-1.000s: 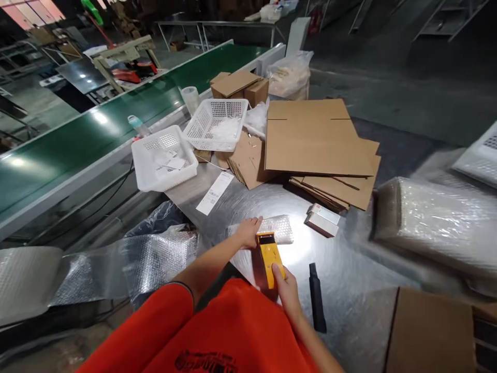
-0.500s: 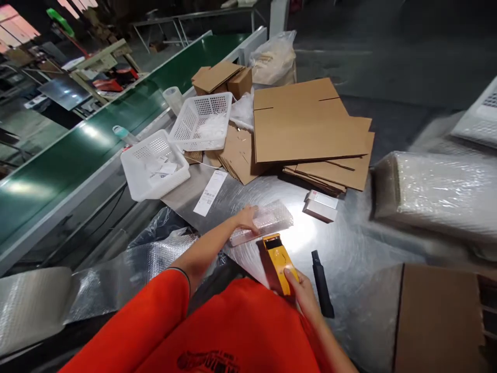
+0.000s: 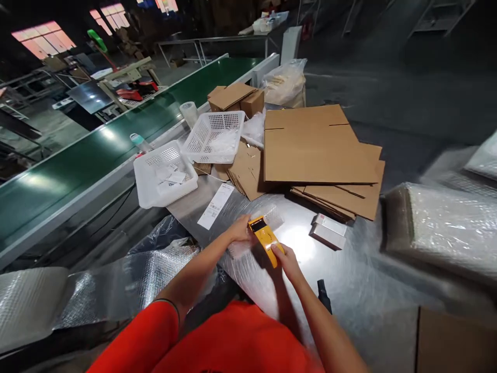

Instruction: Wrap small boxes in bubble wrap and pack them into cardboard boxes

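A yellow tape dispenser (image 3: 267, 239) is gripped in my right hand (image 3: 286, 260), its dark front end pointing up and left. Beneath and behind it, a clear bubble-wrapped packet (image 3: 274, 217) lies on the metal table. My left hand (image 3: 239, 229) grips the packet at its left part, its fingertips partly hidden beside the dispenser's front. To the right rest two small silver boxes (image 3: 328, 231). A black-handled tool (image 3: 323, 295) lies nearer me, partly covered by my right forearm.
Flat cardboard sheets (image 3: 314, 150) are stacked beyond my hands. Two white baskets (image 3: 165, 191) and a printed label (image 3: 216, 206) are at the left. A bubble-wrap roll (image 3: 29, 305) lies lower left, wrapped bundles (image 3: 452, 228) at right, a green conveyor (image 3: 93, 140) behind.
The tape dispenser has moved up and left in my right hand, from beside the packet to over it, close to my left hand. The whole view has tilted upward.
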`<state>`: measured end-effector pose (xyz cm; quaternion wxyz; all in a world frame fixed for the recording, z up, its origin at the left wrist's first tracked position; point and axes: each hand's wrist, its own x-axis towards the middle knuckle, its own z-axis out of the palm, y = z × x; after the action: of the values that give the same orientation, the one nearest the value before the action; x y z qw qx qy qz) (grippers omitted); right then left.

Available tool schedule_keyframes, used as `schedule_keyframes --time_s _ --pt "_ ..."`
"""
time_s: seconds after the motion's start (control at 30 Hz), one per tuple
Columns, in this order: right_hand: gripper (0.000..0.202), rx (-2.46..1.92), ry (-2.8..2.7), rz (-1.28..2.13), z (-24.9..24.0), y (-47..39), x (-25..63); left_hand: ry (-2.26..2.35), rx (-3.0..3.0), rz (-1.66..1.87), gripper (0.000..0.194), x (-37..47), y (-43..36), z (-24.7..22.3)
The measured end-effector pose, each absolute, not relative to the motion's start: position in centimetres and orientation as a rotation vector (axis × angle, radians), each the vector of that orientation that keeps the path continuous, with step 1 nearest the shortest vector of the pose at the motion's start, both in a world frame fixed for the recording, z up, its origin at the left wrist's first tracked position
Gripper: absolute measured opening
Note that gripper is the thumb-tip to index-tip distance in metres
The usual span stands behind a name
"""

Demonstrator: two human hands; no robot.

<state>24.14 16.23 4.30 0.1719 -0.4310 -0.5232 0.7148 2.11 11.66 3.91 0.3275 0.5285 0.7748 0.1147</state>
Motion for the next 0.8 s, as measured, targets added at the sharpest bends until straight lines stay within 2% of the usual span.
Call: schedule_keyframes --time_s 0.07,0.23,0.43,0.6,0.8 --pt "0.061 -1.212 -1.499 2.049 4.1 16.6 23.3 2.071 1.371 0.295 0.094 1.9 11.7 3.4" --pt "0.057 -1.200 -1.496 2.078 3.7 17.2 20.3 2.276 1.290 0.229 0.074 1.1 10.3 2.7" --pt "0.048 -1.275 -1.507 2.111 3.2 18.5 17.7 2.535 1.309 -0.028 0.104 5.2 9.7 1.7" --pt "0.049 -1.337 -1.572 2.101 3.7 18.1 18.8 2.598 1.267 -0.102 0.073 6.1 10.7 1.8" --pt "0.058 -1.425 -1.709 1.996 4.4 15.9 25.9 2.586 1.261 -0.052 0.096 5.7 10.6 1.9"
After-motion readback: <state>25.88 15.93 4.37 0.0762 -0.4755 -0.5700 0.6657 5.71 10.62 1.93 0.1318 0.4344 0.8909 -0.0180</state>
